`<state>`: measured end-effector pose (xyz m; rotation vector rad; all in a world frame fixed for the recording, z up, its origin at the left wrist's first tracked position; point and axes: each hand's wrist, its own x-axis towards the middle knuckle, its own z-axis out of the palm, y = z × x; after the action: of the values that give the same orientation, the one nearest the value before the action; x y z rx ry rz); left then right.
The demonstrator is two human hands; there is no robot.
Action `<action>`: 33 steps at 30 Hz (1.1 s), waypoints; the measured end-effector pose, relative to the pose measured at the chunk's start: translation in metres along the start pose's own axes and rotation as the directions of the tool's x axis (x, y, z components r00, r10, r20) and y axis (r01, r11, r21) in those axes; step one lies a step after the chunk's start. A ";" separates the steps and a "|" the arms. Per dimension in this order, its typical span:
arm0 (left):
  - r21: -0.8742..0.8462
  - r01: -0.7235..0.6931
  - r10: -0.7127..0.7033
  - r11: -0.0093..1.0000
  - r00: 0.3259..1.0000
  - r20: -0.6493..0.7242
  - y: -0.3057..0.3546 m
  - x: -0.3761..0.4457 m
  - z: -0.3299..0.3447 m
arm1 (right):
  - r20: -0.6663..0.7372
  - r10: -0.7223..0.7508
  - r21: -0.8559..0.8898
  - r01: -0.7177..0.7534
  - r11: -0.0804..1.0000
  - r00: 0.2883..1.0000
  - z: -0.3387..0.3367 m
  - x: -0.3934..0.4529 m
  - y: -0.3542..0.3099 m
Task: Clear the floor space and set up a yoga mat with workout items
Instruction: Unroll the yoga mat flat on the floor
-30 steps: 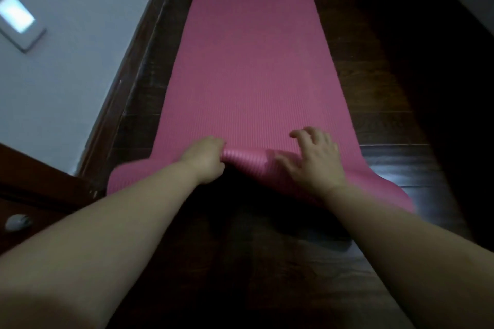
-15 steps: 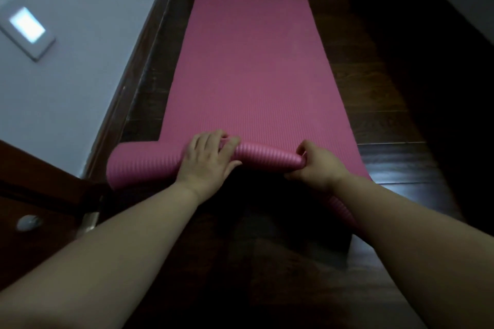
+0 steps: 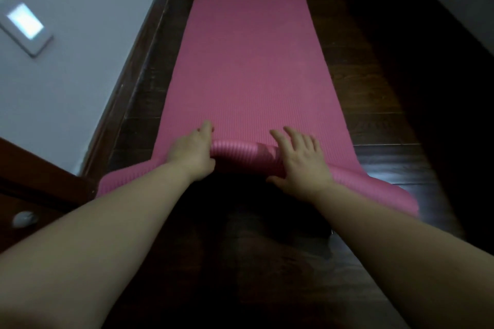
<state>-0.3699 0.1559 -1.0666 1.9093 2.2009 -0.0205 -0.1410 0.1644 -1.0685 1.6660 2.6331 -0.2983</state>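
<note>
On the dark wooden floor (image 3: pixel 374 93) beside the left wall (image 3: pixel 80 48), the pink yoga mat (image 3: pixel 248 61) lay unrolled toward the far end, its near edge curled into a roll. The left hand (image 3: pixel 191 152) gripped that roll, fingertips hidden behind it. The right hand (image 3: pixel 303 157) pressed on it with fingers spread. Far items past the mat were cropped and too dim to identify.
</note>
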 end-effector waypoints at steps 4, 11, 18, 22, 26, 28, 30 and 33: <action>0.020 -0.022 0.021 1.000 0.999 0.045 0.002 -0.002 -0.005 | 0.008 0.023 0.089 -0.024 0.996 1.000 0.004 0.001 0.002; 0.387 -0.315 0.359 0.866 0.932 -0.045 0.010 -0.041 0.021 | 0.184 0.009 0.252 -0.056 0.966 0.983 -0.002 0.003 0.015; 0.293 -0.294 0.254 0.910 0.953 0.167 0.025 -0.088 0.033 | 0.502 -0.073 0.238 -0.057 0.970 0.862 0.018 0.001 0.009; 0.141 -0.226 0.179 0.964 0.942 0.285 0.022 -0.114 0.043 | 0.528 -0.055 0.146 -0.027 0.989 0.847 0.019 -0.018 -0.003; -0.004 -0.121 0.112 0.993 0.901 0.419 0.012 -0.127 0.046 | 0.442 -0.149 -0.050 0.190 0.980 0.885 0.022 -0.054 -0.018; -0.099 -0.051 0.090 0.994 0.895 0.437 0.003 -0.116 0.043 | 0.360 -0.229 -0.115 0.287 0.951 0.904 0.027 -0.063 -0.031; -0.189 0.007 0.084 0.982 0.879 0.469 -0.007 -0.100 0.046 | 0.333 -0.236 -0.163 0.303 0.939 0.913 0.035 -0.071 -0.038; -0.254 0.017 0.105 0.967 0.882 0.459 -0.014 -0.095 0.049 | 0.316 -0.141 -0.211 0.215 0.954 0.938 0.045 -0.086 -0.050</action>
<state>-0.3638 0.0528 -1.0994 1.6079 1.7433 -0.1709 -0.1524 0.0596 -1.0950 1.2047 2.4780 -0.2002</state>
